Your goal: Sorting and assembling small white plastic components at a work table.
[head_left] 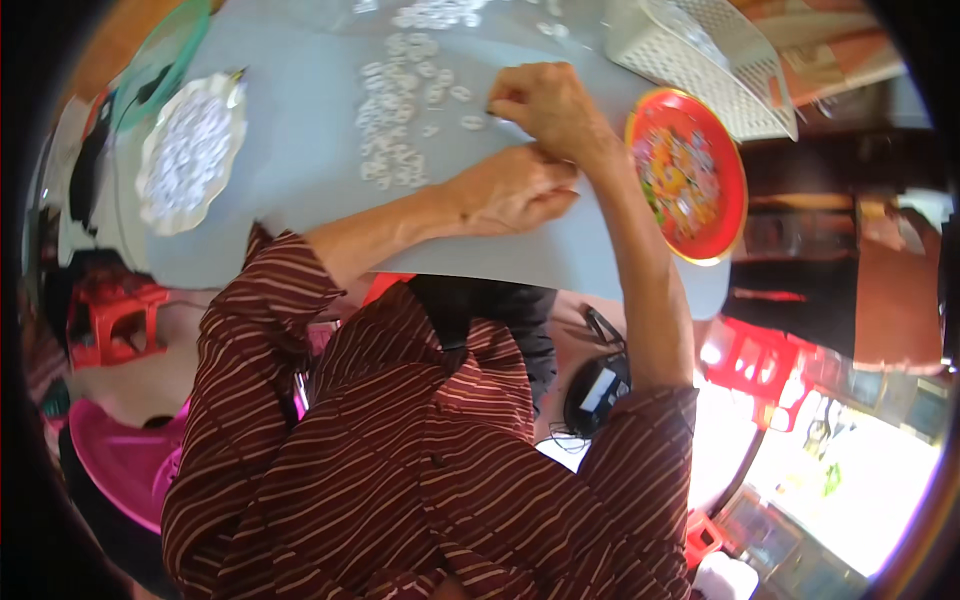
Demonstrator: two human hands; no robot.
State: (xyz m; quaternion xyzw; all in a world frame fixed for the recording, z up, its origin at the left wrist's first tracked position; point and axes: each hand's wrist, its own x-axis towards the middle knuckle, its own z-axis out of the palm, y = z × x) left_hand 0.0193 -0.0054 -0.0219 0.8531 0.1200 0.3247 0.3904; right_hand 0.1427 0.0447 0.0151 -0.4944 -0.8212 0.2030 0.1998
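Observation:
My right hand [552,108] is closed above the table, thumb and fingers pinched together. A bit of white shows under it, too small to name. Just below and partly overlapped by its wrist, my left hand [520,190] is curled closed; whatever it may hold is hidden. Left of the hands, many small white pieces [392,110], some ring-like, lie in rows on the grey-blue table [290,140]. To the right stands a round red dish [728,180] with a yellow rim, bearing small multicoloured pieces [678,180].
A white scalloped dish [150,205] full of small whitish pieces sits at the left, beside a green translucent container [180,45]. A white perforated basket [690,80] stands at the far right. More white pieces [440,12] lie at the far edge. Red stools [115,315] are beyond the table.

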